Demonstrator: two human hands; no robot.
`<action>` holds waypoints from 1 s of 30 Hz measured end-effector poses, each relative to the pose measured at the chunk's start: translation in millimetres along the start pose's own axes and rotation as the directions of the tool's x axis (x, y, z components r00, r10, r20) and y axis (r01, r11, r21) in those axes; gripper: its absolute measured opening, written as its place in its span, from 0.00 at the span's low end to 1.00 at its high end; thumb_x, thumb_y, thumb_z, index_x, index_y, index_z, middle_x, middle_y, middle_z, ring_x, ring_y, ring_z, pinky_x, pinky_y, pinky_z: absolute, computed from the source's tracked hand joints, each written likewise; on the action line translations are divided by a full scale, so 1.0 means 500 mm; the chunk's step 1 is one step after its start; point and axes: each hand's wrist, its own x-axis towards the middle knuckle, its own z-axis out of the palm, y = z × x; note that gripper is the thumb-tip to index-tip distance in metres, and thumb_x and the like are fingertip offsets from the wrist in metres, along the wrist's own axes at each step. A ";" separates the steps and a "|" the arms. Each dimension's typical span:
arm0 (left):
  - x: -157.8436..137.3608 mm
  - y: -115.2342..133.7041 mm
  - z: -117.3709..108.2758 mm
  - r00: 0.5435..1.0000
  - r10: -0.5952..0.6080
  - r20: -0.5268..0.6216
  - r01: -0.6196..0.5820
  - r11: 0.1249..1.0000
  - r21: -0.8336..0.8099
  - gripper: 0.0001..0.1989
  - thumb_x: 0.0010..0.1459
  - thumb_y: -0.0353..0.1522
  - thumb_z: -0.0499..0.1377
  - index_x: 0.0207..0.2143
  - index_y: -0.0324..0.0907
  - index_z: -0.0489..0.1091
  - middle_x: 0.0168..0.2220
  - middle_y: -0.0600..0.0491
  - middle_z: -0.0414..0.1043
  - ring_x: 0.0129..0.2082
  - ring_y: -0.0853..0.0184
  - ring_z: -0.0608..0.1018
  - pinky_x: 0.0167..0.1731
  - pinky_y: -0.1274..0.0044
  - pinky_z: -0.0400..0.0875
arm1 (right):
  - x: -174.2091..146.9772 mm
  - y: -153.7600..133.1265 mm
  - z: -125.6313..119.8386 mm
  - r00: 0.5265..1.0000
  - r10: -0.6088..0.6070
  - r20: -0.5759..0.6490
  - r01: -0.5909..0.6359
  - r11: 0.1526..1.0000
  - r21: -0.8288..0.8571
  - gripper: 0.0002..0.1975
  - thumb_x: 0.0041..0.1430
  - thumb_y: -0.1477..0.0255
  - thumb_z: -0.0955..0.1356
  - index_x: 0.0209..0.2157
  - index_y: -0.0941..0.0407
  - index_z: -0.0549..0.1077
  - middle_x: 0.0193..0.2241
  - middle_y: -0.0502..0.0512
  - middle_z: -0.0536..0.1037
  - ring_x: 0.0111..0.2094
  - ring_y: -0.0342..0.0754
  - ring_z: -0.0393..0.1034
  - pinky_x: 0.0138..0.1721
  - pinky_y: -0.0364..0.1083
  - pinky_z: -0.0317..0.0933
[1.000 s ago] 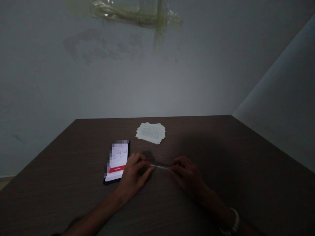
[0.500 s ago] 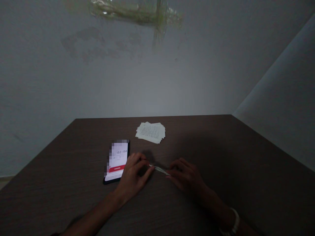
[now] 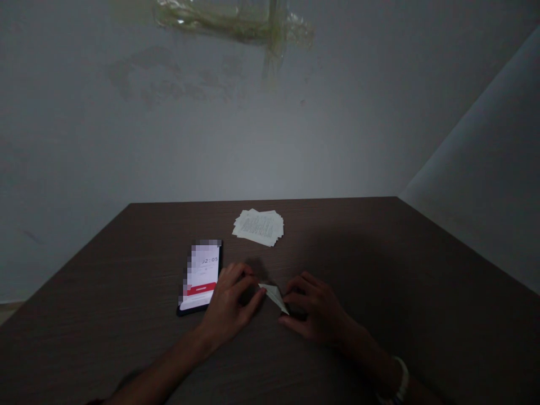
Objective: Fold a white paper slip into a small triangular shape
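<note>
Between my hands is a small folded piece of white paper point(image 3: 274, 296), tilted and narrowing toward its lower right end. My left hand point(image 3: 232, 298) pinches its left end between thumb and fingers. At the other end, my right hand point(image 3: 315, 306) has its fingers curled around the paper's lower right tip, with thumb and forefinger close to it. A pale bracelet circles my right wrist. Part of the paper is covered by the fingers of both hands.
A loose stack of printed paper slips point(image 3: 258, 228) lies farther back on the dark wooden table point(image 3: 126, 264). Left of my left hand is a phone point(image 3: 201, 281) showing a running timer. A grey wall point(image 3: 261, 140) with tape on it rises behind the table.
The paper has turned so a wider face shows, its right end now lower. My right thumb and fingers have spread farther apart. My left hand has hardly moved.
</note>
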 end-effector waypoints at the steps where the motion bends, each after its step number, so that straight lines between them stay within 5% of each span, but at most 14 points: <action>1: -0.001 0.000 0.000 1.000 0.004 0.000 -0.004 1.000 0.002 0.04 0.60 0.32 0.57 0.33 0.42 0.70 0.37 0.50 0.65 0.39 0.61 0.68 0.39 0.69 0.65 | 0.001 -0.001 0.000 1.000 -0.001 0.001 0.001 1.000 0.004 0.11 0.52 0.63 0.73 0.33 0.54 0.74 0.37 0.54 0.74 0.38 0.49 0.64 0.39 0.49 0.62; 8: -0.004 -0.003 0.000 1.000 0.014 0.021 -0.014 1.000 0.008 0.04 0.60 0.32 0.57 0.33 0.41 0.70 0.38 0.49 0.65 0.40 0.61 0.67 0.40 0.68 0.64 | 0.004 -0.005 -0.001 1.000 0.008 -0.027 -0.008 1.000 0.000 0.04 0.58 0.69 0.69 0.32 0.54 0.75 0.36 0.54 0.74 0.37 0.48 0.64 0.39 0.48 0.62; 21: -0.008 0.003 0.003 0.993 0.121 -0.002 -0.121 0.992 0.047 0.03 0.60 0.29 0.55 0.36 0.42 0.68 0.38 0.49 0.66 0.39 0.62 0.68 0.39 0.68 0.64 | 0.006 -0.012 0.003 0.998 0.035 -0.058 -0.035 0.999 0.014 0.03 0.56 0.74 0.68 0.30 0.55 0.75 0.35 0.54 0.73 0.37 0.48 0.65 0.38 0.48 0.63; 30: -0.004 0.004 0.002 0.996 0.087 0.008 -0.088 0.995 0.053 0.03 0.60 0.30 0.56 0.37 0.41 0.68 0.39 0.49 0.67 0.40 0.61 0.68 0.39 0.68 0.64 | 0.013 -0.021 0.019 0.994 0.059 -0.094 -0.058 0.998 0.018 0.04 0.57 0.74 0.68 0.29 0.55 0.73 0.34 0.54 0.73 0.37 0.48 0.65 0.37 0.47 0.63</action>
